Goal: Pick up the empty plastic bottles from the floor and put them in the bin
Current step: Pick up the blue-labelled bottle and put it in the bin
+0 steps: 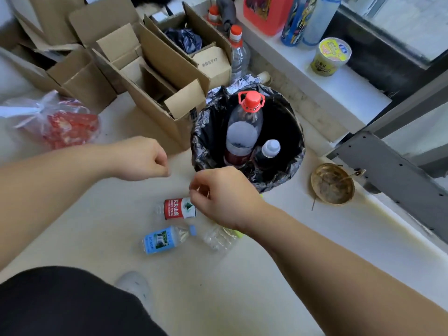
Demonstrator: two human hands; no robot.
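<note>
A black-lined bin (247, 141) at frame centre holds two upright bottles. Below it, the person's left hand (143, 158) and right hand (223, 197) hover with fingers curled, holding nothing. Lower centre, three empty bottles lie on the floor: red-labelled (177, 209), blue-labelled (164, 239), clear (218, 237).

a bin (297, 151) lined with a black bag is seen on the pale floor. two bottles are held upright in it: a large clear bottle (243, 132) with a red cap and carry ring, and a small dark bottle (266, 154) with a white cap just beside it. three bottles are left lying on the floor near the bin: a red-labelled bottle (177, 209), a blue-labelled bottle (162, 240) with a blue cap, and a crushed clear bottle (218, 237).
</note>
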